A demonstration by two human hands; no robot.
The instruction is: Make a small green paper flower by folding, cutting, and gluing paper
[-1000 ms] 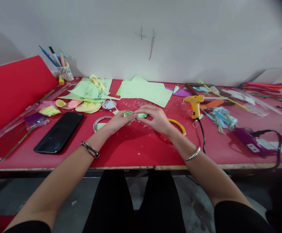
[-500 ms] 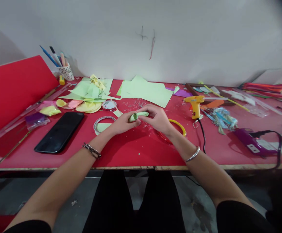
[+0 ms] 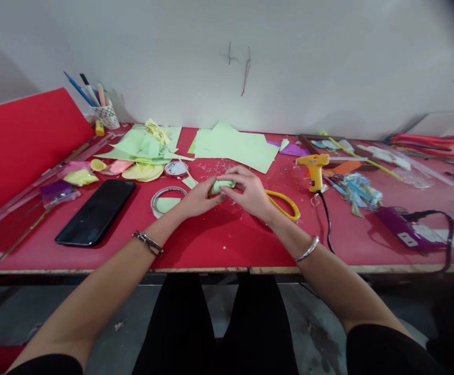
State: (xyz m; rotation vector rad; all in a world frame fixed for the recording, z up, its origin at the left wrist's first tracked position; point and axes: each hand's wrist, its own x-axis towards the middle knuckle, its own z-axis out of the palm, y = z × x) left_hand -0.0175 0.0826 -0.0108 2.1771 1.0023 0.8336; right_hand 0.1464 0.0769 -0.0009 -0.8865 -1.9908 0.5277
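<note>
Now that its open end has turned away, left hand (image 3: 200, 199) and right hand (image 3: 250, 194) pinch the rolled pale-green paper (image 3: 222, 186), apparently mid-shaping.

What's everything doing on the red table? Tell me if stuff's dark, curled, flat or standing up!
Green paper piece: curled, held between left hand and right hand
Phone: lying flat, screen dark
Glue gun: not held; hot or not, can't tell
Pen cup: upright, holding pens
Green sheets: lying flat, overlapping
</note>
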